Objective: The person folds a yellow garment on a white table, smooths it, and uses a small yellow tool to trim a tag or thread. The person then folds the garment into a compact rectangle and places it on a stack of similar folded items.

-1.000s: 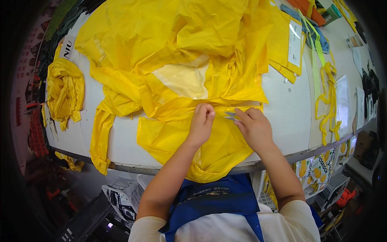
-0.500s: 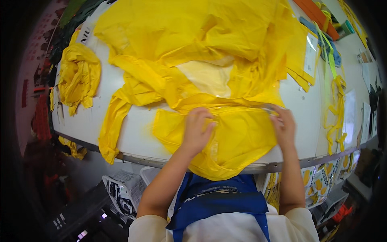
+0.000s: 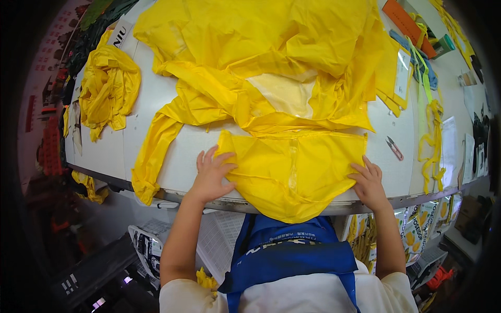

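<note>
A yellow coated-fabric flap with a rounded lower edge and a centre seam lies flat at the table's front, its curve hanging past the edge. It adjoins a large crumpled yellow garment that spreads toward the back and shows a paler lining patch. My left hand touches the flap's left side with its fingers spread. At the opposite side, my right hand rests with parted fingertips on the flap's edge. Small thread snips lie on the white table just beyond my right hand.
A bunched yellow piece sits at the left. A yellow sleeve-like strip reaches the front edge. Yellow panels with a paper label, an orange block, a green tape roll and yellow ties lie at the right.
My left hand has moved left from the flap's upper seam to its side. My right hand has come down along the right edge. The snips now show on the table.
</note>
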The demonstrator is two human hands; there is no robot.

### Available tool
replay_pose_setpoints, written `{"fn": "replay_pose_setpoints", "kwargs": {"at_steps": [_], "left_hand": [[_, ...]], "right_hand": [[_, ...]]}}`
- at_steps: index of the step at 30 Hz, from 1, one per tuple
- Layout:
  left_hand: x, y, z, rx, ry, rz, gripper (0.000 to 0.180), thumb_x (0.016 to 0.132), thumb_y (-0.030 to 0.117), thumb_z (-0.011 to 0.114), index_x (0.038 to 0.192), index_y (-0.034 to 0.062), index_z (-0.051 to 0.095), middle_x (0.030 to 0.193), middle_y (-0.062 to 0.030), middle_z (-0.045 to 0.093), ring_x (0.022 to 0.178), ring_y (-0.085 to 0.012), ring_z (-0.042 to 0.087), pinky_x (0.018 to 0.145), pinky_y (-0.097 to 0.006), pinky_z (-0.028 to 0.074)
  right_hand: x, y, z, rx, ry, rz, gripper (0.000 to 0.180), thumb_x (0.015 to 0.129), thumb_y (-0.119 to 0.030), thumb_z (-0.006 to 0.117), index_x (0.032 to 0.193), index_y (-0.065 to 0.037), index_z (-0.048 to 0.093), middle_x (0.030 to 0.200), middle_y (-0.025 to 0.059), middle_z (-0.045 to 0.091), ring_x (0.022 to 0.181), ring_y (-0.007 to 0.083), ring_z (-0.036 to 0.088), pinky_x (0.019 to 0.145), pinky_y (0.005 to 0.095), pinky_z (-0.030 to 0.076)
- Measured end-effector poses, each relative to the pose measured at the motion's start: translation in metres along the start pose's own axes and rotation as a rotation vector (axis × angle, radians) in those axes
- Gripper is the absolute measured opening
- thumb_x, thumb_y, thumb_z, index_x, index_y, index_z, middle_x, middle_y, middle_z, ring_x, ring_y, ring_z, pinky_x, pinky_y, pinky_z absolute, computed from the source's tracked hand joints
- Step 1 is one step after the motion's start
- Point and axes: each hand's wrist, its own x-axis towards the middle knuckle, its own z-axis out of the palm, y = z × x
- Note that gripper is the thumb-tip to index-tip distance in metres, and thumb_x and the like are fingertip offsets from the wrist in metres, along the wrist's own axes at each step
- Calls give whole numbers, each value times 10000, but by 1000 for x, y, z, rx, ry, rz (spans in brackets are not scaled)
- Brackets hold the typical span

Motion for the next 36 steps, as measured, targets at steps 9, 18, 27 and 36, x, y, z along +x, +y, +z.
{"fn": "replay_pose_setpoints", "kwargs": {"at_steps": [9, 18, 27, 36], "left_hand": [[37, 9, 40, -219, -335, -83, 217, 866, 281, 568, 930, 77, 603, 920, -164, 639, 885, -367, 594, 743, -446, 470], [45, 19, 39, -164, -223, -152, 211, 874, 278, 573, 948, 84, 605, 900, -161, 645, 876, -358, 603, 716, -449, 476], [-24, 23, 87, -1471, 645, -850, 612, 793, -1, 672, 1319, 9, 361, 1211, -149, 510, 1130, -258, 514, 904, -368, 483], [29, 146, 23, -642, 34, 136, 617, 819, 190, 666, 1343, 31, 381, 1254, -191, 481, 1154, -333, 498, 965, -404, 423]], "right_hand": [[33, 21, -13, -33, 19, 152, 340, 698, -51, 692, 1017, -82, 578, 1015, 111, 548, 1078, 333, 482, 987, 439, 336], [21, -142, 30, 128, 53, -210, 467, 748, -286, 712, 1160, -103, 590, 1184, 106, 549, 1106, 294, 505, 948, 453, 383], [40, -154, 82, 5, -9, 54, 797, 680, -472, 739, 1363, -178, 450, 1462, 117, 339, 1308, 346, 330, 1031, 518, 260], [27, -142, 110, 76, -166, 65, 756, 672, -451, 741, 1339, -203, 484, 1414, 131, 412, 1331, 328, 329, 1039, 598, 219]]}}
